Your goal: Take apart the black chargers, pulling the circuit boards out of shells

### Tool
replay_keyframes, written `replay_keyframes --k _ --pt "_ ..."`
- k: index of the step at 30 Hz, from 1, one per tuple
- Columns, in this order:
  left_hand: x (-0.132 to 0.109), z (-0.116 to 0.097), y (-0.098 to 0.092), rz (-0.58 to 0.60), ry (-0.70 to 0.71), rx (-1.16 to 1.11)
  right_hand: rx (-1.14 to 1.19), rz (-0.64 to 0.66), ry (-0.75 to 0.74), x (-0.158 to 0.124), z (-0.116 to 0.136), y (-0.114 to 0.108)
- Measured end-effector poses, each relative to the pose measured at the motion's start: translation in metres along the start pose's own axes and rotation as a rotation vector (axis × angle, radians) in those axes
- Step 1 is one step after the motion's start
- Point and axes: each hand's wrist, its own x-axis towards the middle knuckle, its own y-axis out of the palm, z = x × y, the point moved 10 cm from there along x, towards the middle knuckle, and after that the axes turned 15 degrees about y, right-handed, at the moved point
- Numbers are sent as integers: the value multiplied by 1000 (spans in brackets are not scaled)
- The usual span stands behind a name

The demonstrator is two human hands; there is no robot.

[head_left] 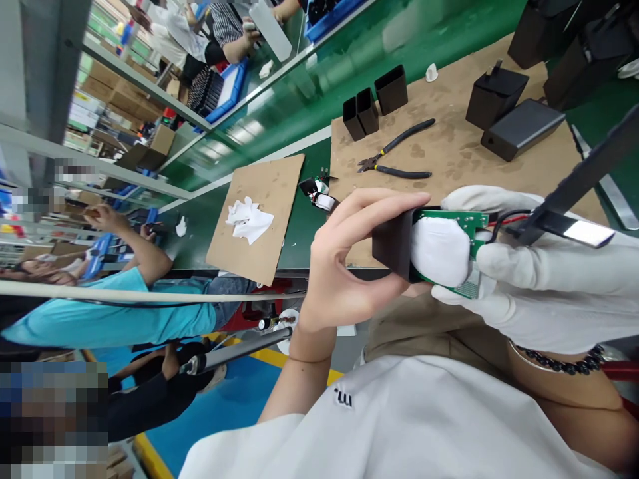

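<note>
Circuit board point(472, 229) bearing 1 white pad point(439, 253) sits partly inside a black case point(392, 249). The left hand point(344, 259) clamps its fingers around the case; the gloved right hand point(509, 273) pinches the board's outer end, a dark strip point(584, 174) crossing before it. 3 hollow black sleeves point(368, 111) stand near cutters point(370, 163) on cardboard point(449, 159).

Pliers point(370, 163) lying spread on brown cardboard point(452, 150); crumpled white paper point(249, 220) on second sheet point(279, 199), green tabletop point(197, 245) beneath. Co-worker point(120, 316), turquoise shirt.
</note>
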Motion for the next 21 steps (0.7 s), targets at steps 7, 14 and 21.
replay_keyframes --k 7,14,21 --pt "-2 -1 -2 -25 7 21 207 160 170 5 -9 15" --pt "-4 2 0 1 -20 -1 73 35 167 6 -9 9" --pt "-6 7 1 -32 -27 -57 -30 -5 104 5 -7 3"
